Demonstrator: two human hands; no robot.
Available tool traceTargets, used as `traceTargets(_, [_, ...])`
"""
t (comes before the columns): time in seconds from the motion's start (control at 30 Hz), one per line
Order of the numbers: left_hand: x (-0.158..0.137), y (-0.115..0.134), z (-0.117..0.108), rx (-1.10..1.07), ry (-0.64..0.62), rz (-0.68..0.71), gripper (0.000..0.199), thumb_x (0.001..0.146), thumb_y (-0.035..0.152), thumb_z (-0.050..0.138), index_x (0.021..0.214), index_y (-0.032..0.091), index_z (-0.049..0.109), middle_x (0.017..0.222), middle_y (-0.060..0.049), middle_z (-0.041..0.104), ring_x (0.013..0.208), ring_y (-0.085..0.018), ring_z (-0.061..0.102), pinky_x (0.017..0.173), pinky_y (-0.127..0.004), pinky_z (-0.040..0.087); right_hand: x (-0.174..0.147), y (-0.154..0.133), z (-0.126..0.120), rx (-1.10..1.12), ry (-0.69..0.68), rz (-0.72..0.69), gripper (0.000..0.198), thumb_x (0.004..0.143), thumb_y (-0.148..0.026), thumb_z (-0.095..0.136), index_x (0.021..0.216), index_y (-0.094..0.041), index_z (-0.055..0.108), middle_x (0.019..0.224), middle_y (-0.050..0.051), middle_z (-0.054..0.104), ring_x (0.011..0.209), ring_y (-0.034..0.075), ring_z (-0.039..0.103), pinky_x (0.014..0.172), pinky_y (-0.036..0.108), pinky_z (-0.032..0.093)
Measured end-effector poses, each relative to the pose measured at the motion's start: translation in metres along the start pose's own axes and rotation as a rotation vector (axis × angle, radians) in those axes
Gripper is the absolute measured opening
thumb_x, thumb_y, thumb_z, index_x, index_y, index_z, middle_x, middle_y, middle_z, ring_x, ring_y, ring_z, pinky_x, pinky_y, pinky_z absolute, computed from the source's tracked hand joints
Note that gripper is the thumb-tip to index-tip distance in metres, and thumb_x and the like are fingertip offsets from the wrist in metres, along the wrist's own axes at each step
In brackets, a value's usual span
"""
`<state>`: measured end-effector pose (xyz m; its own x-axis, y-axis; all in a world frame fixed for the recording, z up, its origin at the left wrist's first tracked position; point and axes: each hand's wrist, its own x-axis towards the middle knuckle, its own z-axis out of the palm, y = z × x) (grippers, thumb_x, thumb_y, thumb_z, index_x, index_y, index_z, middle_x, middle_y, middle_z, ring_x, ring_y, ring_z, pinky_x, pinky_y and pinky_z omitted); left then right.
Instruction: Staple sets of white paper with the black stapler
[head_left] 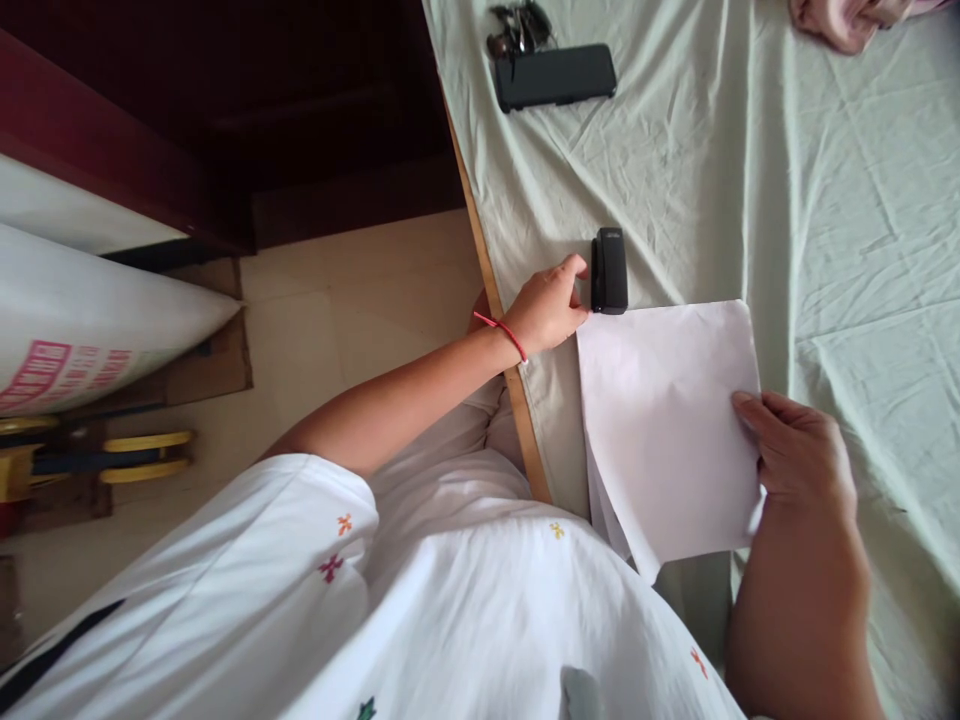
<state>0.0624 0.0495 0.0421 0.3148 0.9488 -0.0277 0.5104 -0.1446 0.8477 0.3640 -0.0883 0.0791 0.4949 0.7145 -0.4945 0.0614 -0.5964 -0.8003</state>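
A few white paper sheets (671,430) hang over the near side of the bed-like surface, their lower edges slightly spread apart. My right hand (806,445) pinches them at the right edge, thumb on top and fingers underneath. At their upper left corner is my left hand (547,305), wearing a red string bracelet; its fingers are curled and the fingertips close on that corner. Just right of those fingertips, a small black stapler (611,270) lies lengthwise, its near end meeting the top edge of the paper.
A pale green wrinkled cloth (690,190) covers the surface, with a wooden edge (529,430) along its left. Farther off lie a black phone-like case (559,77) and a bunch of keys (519,28). Pink fabric (840,20) is at top right. A white sack (90,320) stands on the left.
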Motion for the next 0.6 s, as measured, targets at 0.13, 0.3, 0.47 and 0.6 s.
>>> traceTargets(0.13, [0.002, 0.001, 0.005, 0.044, 0.039, 0.018, 0.032, 0.084, 0.015, 0.073, 0.114, 0.02, 0.062, 0.074, 0.001, 0.071, 0.083, -0.022, 0.07, 0.09, -0.04, 0.056, -0.001, 0.003, -0.001, 0.012, 0.022, 0.023, 0.031, 0.057, -0.041, 0.092, 0.074, -0.018, 0.077, 0.054, -0.002, 0.064, 0.045, 0.011, 0.05, 0.037, 0.023, 0.036])
traceTargets(0.3, [0.0, 0.0, 0.006, 0.164, 0.134, 0.216, 0.034, 0.095, 0.016, 0.06, 0.128, 0.023, 0.062, 0.116, -0.008, 0.076, 0.118, -0.025, 0.067, 0.108, -0.045, 0.052, 0.0, 0.009, -0.003, 0.029, 0.041, 0.012, 0.032, 0.057, -0.041, 0.092, 0.072, -0.018, 0.075, 0.053, -0.003, 0.062, 0.045, 0.011, 0.048, 0.037, 0.023, 0.034])
traceTargets(0.47, [-0.002, -0.006, 0.004, 0.25, 0.114, 0.522, 0.042, 0.103, 0.013, 0.038, 0.131, 0.025, 0.069, 0.148, -0.005, 0.066, 0.148, -0.023, 0.051, 0.124, -0.049, 0.041, -0.001, 0.008, -0.003, 0.032, 0.05, 0.004, 0.031, 0.056, -0.04, 0.092, 0.07, -0.018, 0.075, 0.053, -0.003, 0.062, 0.045, 0.011, 0.049, 0.038, 0.023, 0.037])
traceTargets(0.6, [-0.006, -0.012, 0.004, 0.289, 0.052, 0.51, 0.049, 0.104, 0.011, 0.036, 0.14, 0.029, 0.065, 0.15, -0.003, 0.066, 0.147, -0.02, 0.054, 0.126, -0.051, 0.038, -0.002, 0.009, -0.004, 0.024, 0.037, -0.02, 0.03, 0.058, -0.041, 0.091, 0.068, -0.018, 0.074, 0.052, -0.003, 0.061, 0.043, 0.011, 0.048, 0.036, 0.023, 0.035])
